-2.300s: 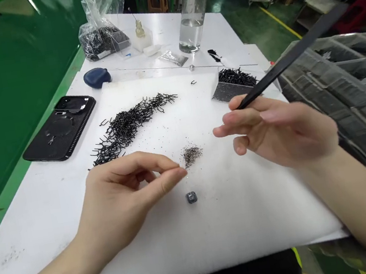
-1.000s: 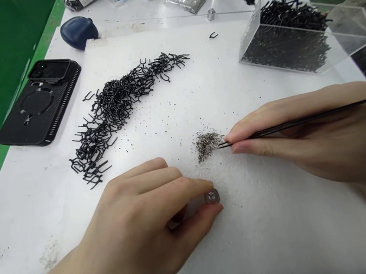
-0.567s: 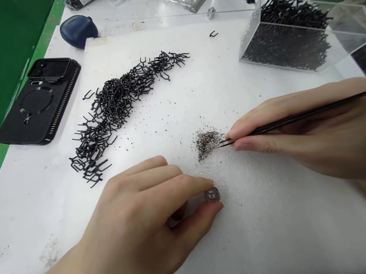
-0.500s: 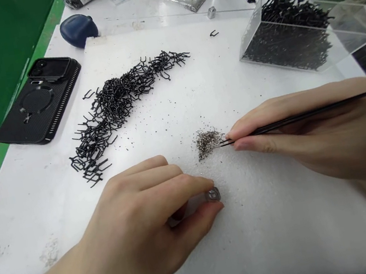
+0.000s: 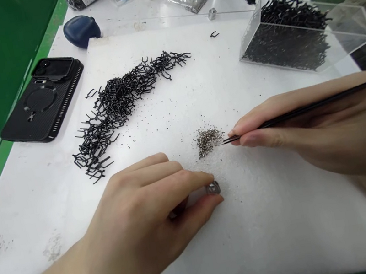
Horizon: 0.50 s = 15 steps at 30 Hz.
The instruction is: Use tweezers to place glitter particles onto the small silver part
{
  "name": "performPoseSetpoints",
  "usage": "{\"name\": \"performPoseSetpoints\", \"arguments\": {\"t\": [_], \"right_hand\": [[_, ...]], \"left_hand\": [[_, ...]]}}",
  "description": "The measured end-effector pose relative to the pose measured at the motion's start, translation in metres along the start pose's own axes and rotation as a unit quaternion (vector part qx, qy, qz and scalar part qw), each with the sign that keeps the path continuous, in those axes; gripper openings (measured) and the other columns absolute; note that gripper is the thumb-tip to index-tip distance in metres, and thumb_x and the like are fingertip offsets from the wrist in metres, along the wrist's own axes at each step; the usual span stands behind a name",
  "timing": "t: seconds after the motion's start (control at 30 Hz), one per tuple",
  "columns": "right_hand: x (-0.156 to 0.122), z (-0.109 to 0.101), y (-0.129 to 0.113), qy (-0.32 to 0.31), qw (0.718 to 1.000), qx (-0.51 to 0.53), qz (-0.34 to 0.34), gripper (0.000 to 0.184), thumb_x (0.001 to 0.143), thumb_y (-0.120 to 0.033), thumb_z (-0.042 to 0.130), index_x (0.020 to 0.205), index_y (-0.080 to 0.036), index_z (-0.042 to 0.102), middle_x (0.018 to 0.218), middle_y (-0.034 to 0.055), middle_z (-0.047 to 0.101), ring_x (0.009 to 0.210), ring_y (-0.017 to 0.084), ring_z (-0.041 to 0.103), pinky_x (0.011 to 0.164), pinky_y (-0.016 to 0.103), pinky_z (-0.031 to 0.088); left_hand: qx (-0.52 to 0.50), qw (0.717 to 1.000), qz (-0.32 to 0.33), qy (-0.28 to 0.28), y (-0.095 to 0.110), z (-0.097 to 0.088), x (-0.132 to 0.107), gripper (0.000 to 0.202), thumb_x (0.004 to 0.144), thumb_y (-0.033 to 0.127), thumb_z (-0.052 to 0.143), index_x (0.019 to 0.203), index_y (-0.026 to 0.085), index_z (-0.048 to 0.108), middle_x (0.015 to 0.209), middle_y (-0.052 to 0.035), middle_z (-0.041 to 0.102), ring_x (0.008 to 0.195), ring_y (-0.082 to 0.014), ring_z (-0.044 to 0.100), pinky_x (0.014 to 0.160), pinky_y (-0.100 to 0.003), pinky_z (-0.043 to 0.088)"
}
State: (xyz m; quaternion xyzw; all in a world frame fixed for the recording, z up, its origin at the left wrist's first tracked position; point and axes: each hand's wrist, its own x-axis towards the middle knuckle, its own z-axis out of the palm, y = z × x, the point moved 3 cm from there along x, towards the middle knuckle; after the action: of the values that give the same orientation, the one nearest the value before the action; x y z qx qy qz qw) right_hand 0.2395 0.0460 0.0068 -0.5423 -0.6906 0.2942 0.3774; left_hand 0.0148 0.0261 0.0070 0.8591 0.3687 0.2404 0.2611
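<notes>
We're right on it: our left hand (image 5: 136, 214) pinches its fingers narrow on a small square grey metal piece (image 5: 213, 188), just below a heap of tiny grey granules (image 5: 209, 142) on a white foam sheet (image 5: 289, 236); our right hand (image 5: 308, 135) grips slender black tweezers (image 5: 290, 114), tips at the heap!

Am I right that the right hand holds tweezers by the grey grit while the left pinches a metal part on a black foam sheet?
No: the head view shows the foam sheet white, not black. The right hand, tweezers, grey grit, left hand and metal part are as you say.
</notes>
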Motion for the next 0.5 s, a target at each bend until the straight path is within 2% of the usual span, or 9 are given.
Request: {"name": "performPoseSetpoints", "arguments": {"t": [0.1, 0.13, 0.33, 0.5], "right_hand": [[-0.002, -0.001, -0.007, -0.007, 1.000, -0.011, -0.022, 0.014, 0.073, -0.026, 0.090, 0.077, -0.036, 0.081, 0.082, -0.0057, 0.082, 0.078, 0.025, 0.079, 0.066, 0.038, 0.067], [-0.003, 0.000, -0.009, -0.022, 0.999, -0.007, -0.024, 0.015, 0.073, -0.025, 0.090, 0.078, -0.036, 0.081, 0.083, -0.0058, 0.082, 0.077, 0.025, 0.079, 0.064, 0.038, 0.067], [-0.010, 0.010, -0.012, -0.150, 0.985, 0.082, -0.025, 0.015, 0.079, -0.023, 0.086, 0.086, -0.035, 0.080, 0.086, -0.0045, 0.082, 0.077, 0.022, 0.079, 0.064, 0.032, 0.067], [-0.011, 0.012, -0.007, -0.163, 0.982, 0.088, -0.028, 0.015, 0.078, -0.022, 0.086, 0.088, -0.032, 0.081, 0.088, -0.0019, 0.082, 0.079, 0.023, 0.079, 0.069, 0.032, 0.069]], "left_hand": [[0.000, 0.999, 0.010, 0.032, 0.002, 0.001, 0.001, 0.006, 0.088, 0.020, 0.076, 0.093, 0.017, 0.079, 0.061, 0.0053, 0.062, 0.059, -0.0091, 0.055, 0.061, -0.023, 0.046], [0.005, 1.000, 0.000, 0.024, 0.002, 0.002, 0.001, 0.007, 0.088, 0.020, 0.076, 0.094, 0.017, 0.079, 0.061, 0.0053, 0.062, 0.059, -0.0091, 0.055, 0.061, -0.023, 0.046], [0.019, 0.999, 0.004, 0.028, 0.002, 0.005, -0.002, 0.006, 0.089, 0.023, 0.076, 0.089, 0.018, 0.080, 0.060, 0.0050, 0.063, 0.061, -0.0092, 0.056, 0.059, -0.023, 0.044], [0.024, 0.999, -0.002, 0.023, -0.002, 0.009, 0.000, 0.007, 0.089, 0.022, 0.076, 0.090, 0.018, 0.081, 0.063, 0.0046, 0.065, 0.062, -0.0097, 0.058, 0.056, -0.023, 0.042]]}}
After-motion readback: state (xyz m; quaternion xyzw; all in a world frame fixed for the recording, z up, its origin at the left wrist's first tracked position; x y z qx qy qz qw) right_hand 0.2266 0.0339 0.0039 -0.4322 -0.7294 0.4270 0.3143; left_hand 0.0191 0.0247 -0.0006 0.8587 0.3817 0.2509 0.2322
